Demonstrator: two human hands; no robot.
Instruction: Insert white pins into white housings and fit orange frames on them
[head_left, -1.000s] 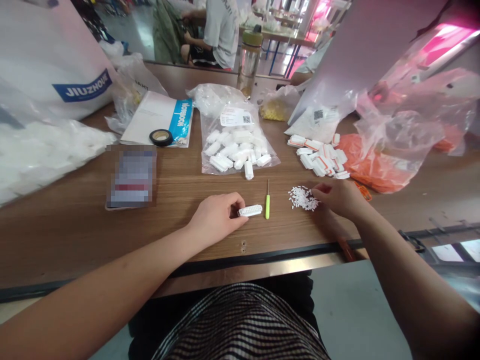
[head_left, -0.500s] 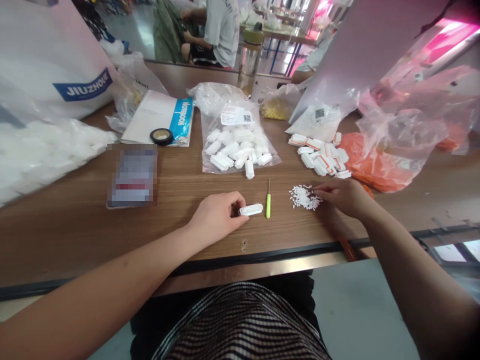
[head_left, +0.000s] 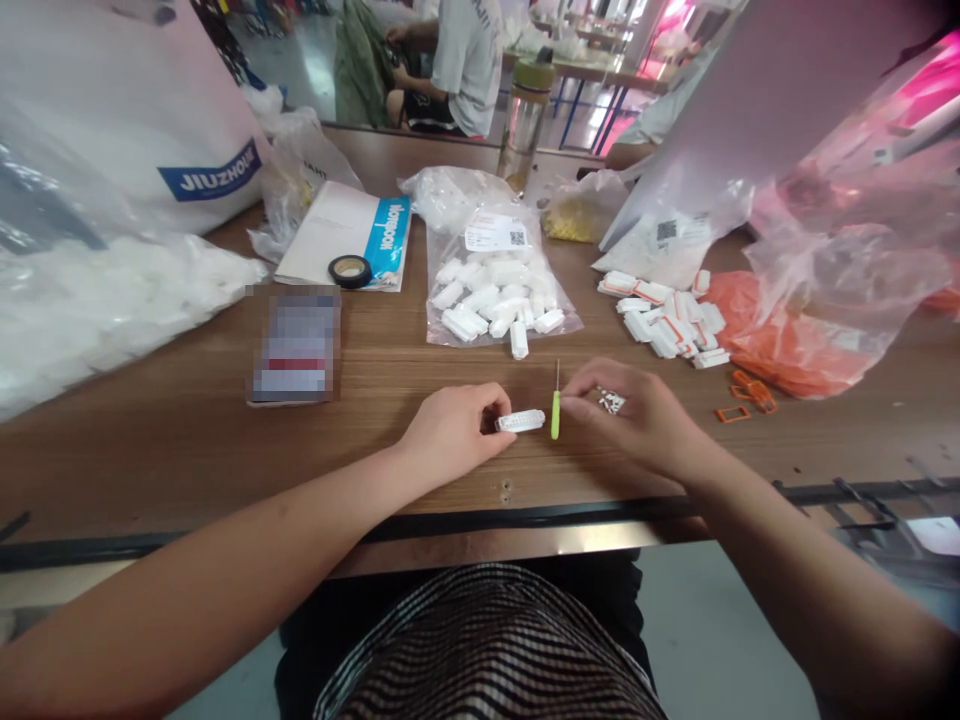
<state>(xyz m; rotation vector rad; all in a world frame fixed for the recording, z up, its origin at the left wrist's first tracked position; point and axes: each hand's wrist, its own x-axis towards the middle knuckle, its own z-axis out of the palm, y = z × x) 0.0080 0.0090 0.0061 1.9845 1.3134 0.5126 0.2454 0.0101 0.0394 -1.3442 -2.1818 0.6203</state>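
Between thumb and fingers, my left hand (head_left: pixel 455 425) holds a white connector housing (head_left: pixel 521 421) with rows of small holes facing up. My right hand (head_left: pixel 634 405) is in a pinch beside a small screwdriver (head_left: pixel 556 413) with a yellow-green handle and thin shaft. Its fingertips overlap the handle's edge from this angle; whether they touch it I cannot tell. Anything between those fingertips is too small to make out. Tiny white plugs (head_left: pixel 611 402) lie in a pile, mostly hidden by my right hand.
Beyond my hands lies a clear bag of white housings (head_left: pixel 499 290). To the right are white housings with orange parts (head_left: pixel 671 318), loose orange frames (head_left: pixel 752 393) and a bag of orange pieces (head_left: pixel 780 330). Leftward are a phone (head_left: pixel 295 350), notebook (head_left: pixel 322 235) and black tape roll (head_left: pixel 350 271).
My right hand has moved left from the pile of plugs to beside the screwdriver, uncovering the orange frames. My left hand keeps its hold on the housing. The whole view has shifted slightly.
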